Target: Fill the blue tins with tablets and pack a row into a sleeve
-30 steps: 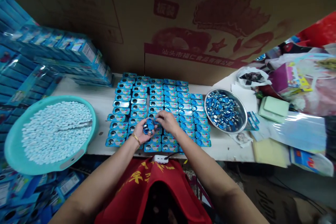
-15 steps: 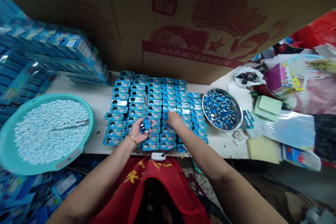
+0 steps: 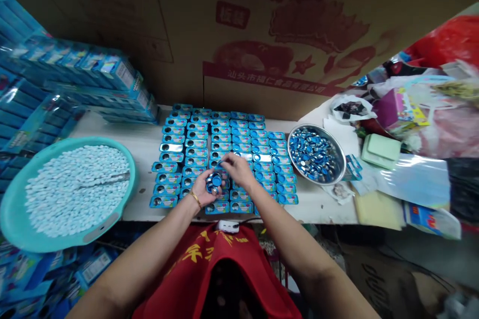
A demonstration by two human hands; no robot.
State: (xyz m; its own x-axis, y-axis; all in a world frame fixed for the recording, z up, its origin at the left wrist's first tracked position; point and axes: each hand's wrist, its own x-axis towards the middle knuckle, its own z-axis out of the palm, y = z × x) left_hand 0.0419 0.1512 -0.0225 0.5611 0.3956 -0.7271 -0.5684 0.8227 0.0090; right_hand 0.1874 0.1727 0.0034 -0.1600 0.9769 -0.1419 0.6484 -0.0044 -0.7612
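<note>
In the head view my left hand (image 3: 204,189) is turned palm up, its fingers curled round several small round caps (image 3: 214,182), blue inside with silver rims. Just above and to the right, my right hand (image 3: 238,168) is closed in a pinch, with a bit of blue at its fingertips that looks like one more cap. Both hands are over rows of small flat blue boxes (image 3: 196,143) laid out in columns. Boxes in the left columns show dark round holes; many on the right have blue rounds in that spot. My hands cover some boxes.
A metal bowl (image 3: 342,169) full of the same caps stands right of the rows. At left is a turquoise basin (image 3: 129,194) of pale blue tablets with tongs. Packed blue cartons (image 3: 123,72) are stacked behind it. A large cardboard box (image 3: 179,25) walls off the back.
My right hand has moved left from a box in the middle columns, toward the caps in my left hand. My left hand has shifted slightly right and down.
</note>
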